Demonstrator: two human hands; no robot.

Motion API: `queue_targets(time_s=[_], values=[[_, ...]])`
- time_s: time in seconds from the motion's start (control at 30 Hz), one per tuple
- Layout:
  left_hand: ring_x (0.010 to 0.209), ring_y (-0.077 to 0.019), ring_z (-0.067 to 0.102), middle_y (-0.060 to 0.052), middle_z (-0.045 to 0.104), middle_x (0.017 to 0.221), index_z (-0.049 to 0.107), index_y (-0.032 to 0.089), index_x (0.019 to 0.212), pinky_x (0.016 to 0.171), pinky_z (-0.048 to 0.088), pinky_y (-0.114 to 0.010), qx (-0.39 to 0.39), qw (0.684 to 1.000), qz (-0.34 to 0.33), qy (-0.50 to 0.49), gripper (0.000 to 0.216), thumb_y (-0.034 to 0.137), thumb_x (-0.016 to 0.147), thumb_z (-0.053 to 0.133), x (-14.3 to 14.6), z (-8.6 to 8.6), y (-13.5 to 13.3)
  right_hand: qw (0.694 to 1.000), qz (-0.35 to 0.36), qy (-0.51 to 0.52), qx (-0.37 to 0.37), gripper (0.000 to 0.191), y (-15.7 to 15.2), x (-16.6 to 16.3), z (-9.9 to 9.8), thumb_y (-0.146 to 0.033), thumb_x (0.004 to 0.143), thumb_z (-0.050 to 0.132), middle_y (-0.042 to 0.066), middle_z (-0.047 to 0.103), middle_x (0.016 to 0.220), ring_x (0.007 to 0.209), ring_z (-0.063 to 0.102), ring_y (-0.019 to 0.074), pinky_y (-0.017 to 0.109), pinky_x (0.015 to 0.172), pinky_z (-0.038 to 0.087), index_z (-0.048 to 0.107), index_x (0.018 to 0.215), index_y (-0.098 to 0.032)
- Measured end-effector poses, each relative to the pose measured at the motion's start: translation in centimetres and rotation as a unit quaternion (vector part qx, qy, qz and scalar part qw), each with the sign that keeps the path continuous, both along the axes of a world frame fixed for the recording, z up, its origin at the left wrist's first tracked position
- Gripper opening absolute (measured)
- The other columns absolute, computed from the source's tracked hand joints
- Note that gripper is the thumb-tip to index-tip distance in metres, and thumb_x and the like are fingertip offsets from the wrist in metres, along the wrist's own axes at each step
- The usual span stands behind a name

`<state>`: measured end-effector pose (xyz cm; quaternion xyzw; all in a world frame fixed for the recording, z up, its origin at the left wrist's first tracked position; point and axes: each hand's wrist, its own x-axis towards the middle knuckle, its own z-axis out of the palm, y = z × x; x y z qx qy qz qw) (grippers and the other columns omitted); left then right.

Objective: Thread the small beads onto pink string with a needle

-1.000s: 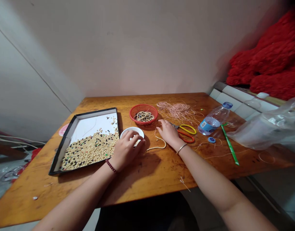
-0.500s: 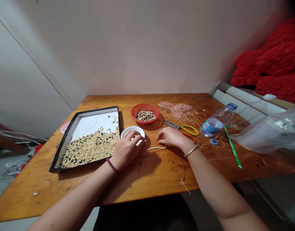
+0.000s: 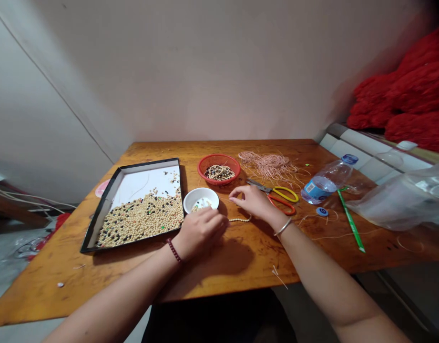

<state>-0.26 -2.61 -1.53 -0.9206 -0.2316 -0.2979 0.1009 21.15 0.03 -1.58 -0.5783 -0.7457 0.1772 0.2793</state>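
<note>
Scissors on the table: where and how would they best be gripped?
Probably by the yellow loop, coming from the right: the scissors lie flat, blades pointing left, loops toward the right, and the right hand is close beside the orange loop.

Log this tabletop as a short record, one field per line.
Left hand: fingers curled, at the near side of the white bowl; any grip hidden
Right hand: fingers bent, above the table; grip unclear
Between hands: strand of pale beads
White bowl: some small pieces inside
Left side: black-edged tray, loose beads, mostly pale, some dark
Behind bowl: red basket holding beads
Behind right hand: pink thread
Right side: scissors, bottle with blue label, green strip
</note>
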Motion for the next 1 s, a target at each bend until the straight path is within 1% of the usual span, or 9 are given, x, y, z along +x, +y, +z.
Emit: queue_targets(time_s=[0.07,0.13,0.37,0.47,0.57,0.67,0.8,0.9,1.0], values=[[0.059,-0.0124,0.051,0.000,0.055,0.063,0.056,0.019,0.076,0.054,0.036,-0.026,-0.007,0.994,-0.083,0.071,0.020,0.025,0.093,0.048,0.4,-0.1,-0.8,0.996,-0.024,0.064,0.054,0.015,-0.2,-1.2,-0.2,-0.030,0.084,0.060,0.004,0.072,0.088,0.069,0.061,0.0150,0.026,0.069,0.045,0.071,0.088,-0.020],[0.056,-0.0113,0.050,0.000,0.056,0.062,0.055,0.019,0.075,0.052,0.035,-0.026,-0.014,0.988,-0.118,0.098,0.022,0.025,0.094,0.046,0.7,-0.1,-1.3,0.991,-0.014,0.089,0.100,0.014,-0.5,-2.4,-0.7,-0.029,0.085,0.060,0.005,0.069,0.093,0.081,0.061,0.0165,0.027,0.076,0.045,0.070,0.088,-0.020],[0.054,-0.0111,0.050,0.001,0.055,0.061,0.055,0.018,0.071,0.051,0.034,-0.027,-0.031,0.991,-0.102,0.079,0.027,0.028,0.095,0.046,1.0,-0.3,-1.3,0.991,0.033,0.055,0.115,0.019,-0.9,-4.4,-2.5,-0.032,0.088,0.057,0.006,0.064,0.093,0.094,0.054,0.0200,0.032,0.086,0.043,0.073,0.091,-0.022],[0.056,-0.0118,0.050,0.000,0.056,0.060,0.056,0.019,0.071,0.052,0.034,-0.026,-0.032,0.995,-0.073,0.059,0.026,0.028,0.094,0.047,0.9,-0.7,-1.1,0.988,0.041,0.102,0.109,0.028,-1.0,-4.2,-2.2,-0.035,0.093,0.048,0.008,0.065,0.097,0.098,0.055,0.0198,0.033,0.091,0.042,0.072,0.097,-0.021],[0.060,-0.0131,0.051,-0.001,0.058,0.063,0.058,0.019,0.072,0.056,0.036,-0.027,-0.037,0.999,0.003,-0.002,0.025,0.029,0.093,0.049,0.6,-0.8,-1.0,0.972,0.065,0.223,0.046,0.042,-1.5,-4.1,-1.1,-0.044,0.097,0.036,0.008,0.067,0.095,0.094,0.059,0.0186,0.032,0.089,0.044,0.069,0.093,-0.017],[0.064,-0.0139,0.052,-0.002,0.060,0.067,0.060,0.019,0.076,0.061,0.038,-0.027,-0.074,0.990,0.084,-0.083,0.021,0.029,0.092,0.050,0.3,-0.3,-0.6,0.924,0.152,0.332,-0.116,0.053,-2.4,-4.3,-0.1,-0.059,0.093,0.032,0.006,0.065,0.081,0.076,0.061,0.0164,0.029,0.073,0.050,0.062,0.088,-0.016],[0.069,-0.0153,0.052,-0.002,0.059,0.070,0.061,0.019,0.084,0.063,0.039,-0.027,-0.124,0.977,0.115,-0.129,0.018,0.031,0.093,0.049,-0.2,0.4,0.1,0.861,0.191,0.392,-0.262,0.056,-3.0,-4.9,-0.1,-0.070,0.086,0.034,-0.005,0.045,0.057,0.046,0.044,0.0094,0.023,0.047,0.041,0.053,0.087,-0.017],[0.076,-0.0164,0.053,-0.002,0.061,0.078,0.060,0.020,0.084,0.069,0.041,-0.029,-0.134,0.975,0.122,-0.127,0.019,0.030,0.093,0.048,-0.3,0.7,0.7,0.871,0.154,0.399,-0.241,0.051,-2.7,-5.1,-0.6,-0.068,0.085,0.038,-0.007,0.034,0.057,0.045,0.029,0.0073,0.021,0.043,0.028,0.047,0.076,-0.019],[0.079,-0.0176,0.055,-0.003,0.065,0.084,0.059,0.019,0.085,0.071,0.041,-0.029,-0.136,0.968,0.169,-0.122,0.019,0.030,0.094,0.046,-0.6,0.8,1.4,0.887,0.162,0.391,-0.185,0.047,-2.2,-5.0,-0.8,-0.060,0.085,0.046,-0.004,0.036,0.060,0.053,0.031,0.0083,0.022,0.048,0.026,0.040,0.064,-0.019]])
